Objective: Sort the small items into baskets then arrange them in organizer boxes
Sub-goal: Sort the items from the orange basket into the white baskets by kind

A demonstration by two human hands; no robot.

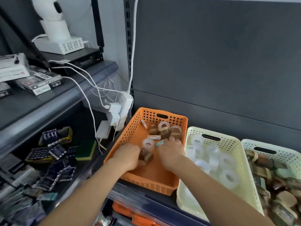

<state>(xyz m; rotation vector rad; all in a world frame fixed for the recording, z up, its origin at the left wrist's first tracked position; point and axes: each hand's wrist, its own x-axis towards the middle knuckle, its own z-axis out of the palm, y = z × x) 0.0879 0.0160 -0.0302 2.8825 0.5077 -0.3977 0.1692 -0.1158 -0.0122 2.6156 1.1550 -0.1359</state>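
Note:
An orange perforated basket (pixel 130 137) sits on the shelf with mixed items inside: clear tape rolls (pixel 148 144), brown blocks (pixel 175 135) and small tubes (pixel 154 137). My left hand (pixel 128 154) reaches into it and grips a brown block (pixel 146 156) beside a tape roll. My right hand (pixel 171 152) lies palm down in the basket, its fingertips over a brown block and a small teal item (pixel 159 143); what it holds is hidden.
A cream basket (pixel 241 154) of clear tape rolls stands right of the orange one. A white basket (pixel 293 154) of brown blocks sits further right. At left are battery packs (pixel 48 149), a sponge (pixel 85 150), a power strip (pixel 120 110) and cables.

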